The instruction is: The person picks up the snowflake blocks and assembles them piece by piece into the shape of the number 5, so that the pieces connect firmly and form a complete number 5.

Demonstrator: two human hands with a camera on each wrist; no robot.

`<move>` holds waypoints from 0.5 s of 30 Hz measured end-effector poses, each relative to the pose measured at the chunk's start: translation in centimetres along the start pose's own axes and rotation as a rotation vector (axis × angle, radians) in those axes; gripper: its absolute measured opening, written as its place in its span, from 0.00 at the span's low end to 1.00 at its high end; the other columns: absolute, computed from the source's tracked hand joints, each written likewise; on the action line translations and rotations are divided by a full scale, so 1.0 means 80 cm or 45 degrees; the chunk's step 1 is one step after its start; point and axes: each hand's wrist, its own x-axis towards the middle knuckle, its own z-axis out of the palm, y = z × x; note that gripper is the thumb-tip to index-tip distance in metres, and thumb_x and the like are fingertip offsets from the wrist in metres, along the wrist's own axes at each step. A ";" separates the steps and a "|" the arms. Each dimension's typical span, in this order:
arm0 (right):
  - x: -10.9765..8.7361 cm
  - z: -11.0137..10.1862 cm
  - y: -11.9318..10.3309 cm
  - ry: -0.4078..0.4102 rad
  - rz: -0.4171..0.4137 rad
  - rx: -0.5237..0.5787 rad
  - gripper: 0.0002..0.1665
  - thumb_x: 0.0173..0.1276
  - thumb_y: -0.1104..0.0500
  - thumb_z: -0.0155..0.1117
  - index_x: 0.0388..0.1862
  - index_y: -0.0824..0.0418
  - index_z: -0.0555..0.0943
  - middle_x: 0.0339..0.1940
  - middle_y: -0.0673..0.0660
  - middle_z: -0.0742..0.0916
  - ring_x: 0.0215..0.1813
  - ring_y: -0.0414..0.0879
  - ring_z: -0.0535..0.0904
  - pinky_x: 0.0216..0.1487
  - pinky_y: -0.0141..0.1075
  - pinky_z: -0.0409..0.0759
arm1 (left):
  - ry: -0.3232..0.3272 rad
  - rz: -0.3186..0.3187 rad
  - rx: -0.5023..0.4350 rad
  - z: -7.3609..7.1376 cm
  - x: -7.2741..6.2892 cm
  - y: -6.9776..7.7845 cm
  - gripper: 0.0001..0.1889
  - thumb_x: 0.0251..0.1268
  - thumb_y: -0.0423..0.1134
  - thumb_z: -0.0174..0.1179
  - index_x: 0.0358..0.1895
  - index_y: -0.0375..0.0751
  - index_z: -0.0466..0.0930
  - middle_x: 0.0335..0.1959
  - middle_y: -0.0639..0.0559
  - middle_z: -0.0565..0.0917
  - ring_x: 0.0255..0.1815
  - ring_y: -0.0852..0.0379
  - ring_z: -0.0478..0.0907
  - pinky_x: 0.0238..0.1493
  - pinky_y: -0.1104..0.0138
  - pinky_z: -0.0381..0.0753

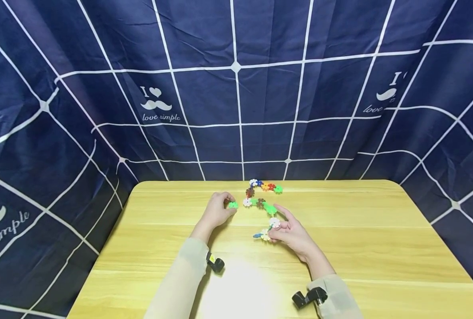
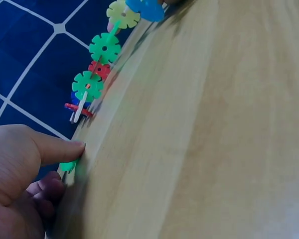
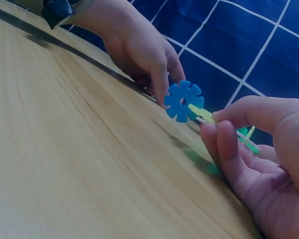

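Note:
A chain of notched plastic snowflake discs in several colours winds across the far middle of the table, with white, brown and green discs (image 1: 270,208) in its middle part. At its near end my right hand (image 1: 295,235) pinches a pale yellow disc (image 3: 201,112) between thumb and fingers. A blue disc (image 3: 183,101) sticks out at the end of the chain, slotted into the yellow one. Left of the chain, my left hand (image 1: 216,212) holds a single green disc (image 1: 233,204) by thumb and fingers, close to the tabletop. Fingers hide much of this disc in the left wrist view.
The wooden table (image 1: 380,248) ends at a dark blue curtain (image 1: 204,97) with white lines. Red, orange and green discs (image 1: 278,189) form the chain's far end near the back edge. Black wrist cameras (image 1: 216,264) sit on both sleeves.

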 end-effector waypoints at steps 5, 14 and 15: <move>0.001 -0.001 0.001 0.001 -0.012 -0.005 0.62 0.69 0.75 0.71 0.92 0.56 0.48 0.39 0.64 0.89 0.41 0.51 0.89 0.48 0.38 0.91 | 0.024 0.039 -0.020 -0.001 -0.007 -0.003 0.11 0.66 0.28 0.73 0.47 0.40 0.83 0.43 0.46 0.82 0.46 0.50 0.77 0.54 0.53 0.80; 0.002 -0.002 0.003 0.025 -0.002 0.031 0.61 0.70 0.75 0.70 0.93 0.55 0.47 0.41 0.63 0.89 0.42 0.50 0.89 0.48 0.38 0.91 | 0.000 0.062 -0.151 -0.004 -0.033 0.007 0.09 0.71 0.27 0.66 0.50 0.41 0.84 0.33 0.54 0.81 0.31 0.59 0.75 0.38 0.65 0.78; 0.002 -0.002 0.003 0.029 -0.001 0.040 0.61 0.70 0.75 0.70 0.93 0.55 0.47 0.41 0.63 0.89 0.42 0.49 0.88 0.48 0.38 0.91 | -0.005 0.053 -0.186 -0.005 -0.038 0.011 0.09 0.72 0.28 0.66 0.51 0.41 0.84 0.33 0.54 0.81 0.31 0.60 0.75 0.36 0.66 0.78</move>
